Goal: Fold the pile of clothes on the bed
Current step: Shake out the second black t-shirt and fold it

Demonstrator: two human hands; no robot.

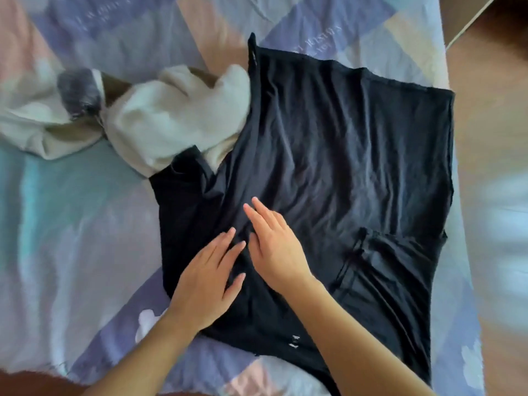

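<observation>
- Black garment [343, 155] spread nearly flat across the patchwork bedcover [85, 238], wrinkled through the middle, one sleeve-like flap bunched at its left edge.
- Left hand [205, 278] laid palm-down on the black garment's near-left part, fingers straight and slightly fanned, gripping nothing.
- Right hand [274, 247] flat just beside it, fingers straight and close together, tips pointing toward the garment's far side; likewise pressing, not pinching.
- Both hands almost touching each other, apparently smoothing cloth ahead of a fold.
- Black drawstring piece [380, 278] lying on the black garment's near-right corner; separate item or part of the same one: cannot tell.
- Small white label print [294, 341] visible near the black garment's near hem.
- Cream garment [171, 118] heaped against the black garment's far-left edge, crumpled, partly tucked under it, unfolded.
- Grey blurred lump [78, 92] beyond the cream garment, further left of the black garment; too smeared to identify.
- Wooden floor [491, 95] showing right of the black garment, past the bed's edge.
- Progress, judged: early. No neatly folded stack anywhere in view; black garment flattened only, no clear fold made yet.
- Left to do: fold the black garment, sort the drawstring piece, then the cream garment and whatever the grey lump proves to be.
</observation>
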